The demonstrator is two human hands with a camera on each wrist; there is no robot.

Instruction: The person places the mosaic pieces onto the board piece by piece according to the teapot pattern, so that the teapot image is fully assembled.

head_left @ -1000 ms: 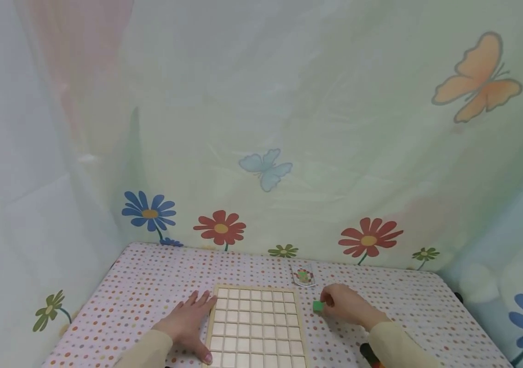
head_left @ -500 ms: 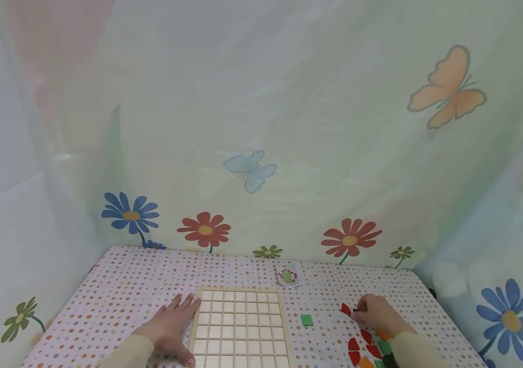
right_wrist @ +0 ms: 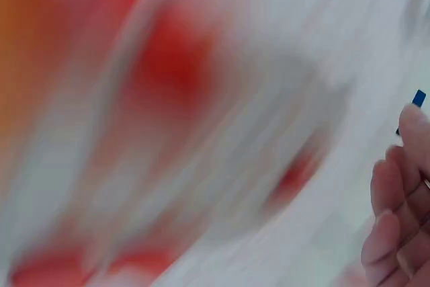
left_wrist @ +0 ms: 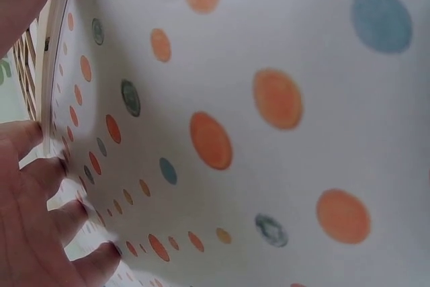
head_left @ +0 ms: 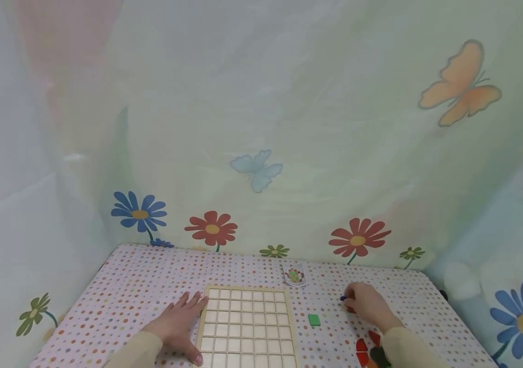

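My left hand (head_left: 179, 324) lies with fingers spread at the left edge of a pale wooden grid board (head_left: 246, 327). In the left wrist view, its fingertips (left_wrist: 50, 169) touch the dotted cloth close to the board's frame. My right hand (head_left: 368, 302) pinches a small dark blue tile (head_left: 343, 298) between thumb and fingers, right of the board. The right wrist view shows the end of this blue tile (right_wrist: 419, 98) sticking out past the thumb; the rest is hidden. A green square tile (head_left: 314, 320) lies between the board and my right hand.
A small picture card (head_left: 294, 275) lies behind the board. Red tiles (head_left: 362, 352) and other coloured pieces lie near my right sleeve (head_left: 408, 347), which partly covers them. A floral curtain (head_left: 261, 128) hangs behind the dotted tabletop (head_left: 151, 271).
My right hand let go of the green tile on the table, went right to the loose pieces, and now comes back leftward with the blue tile. My left hand stays at the board.
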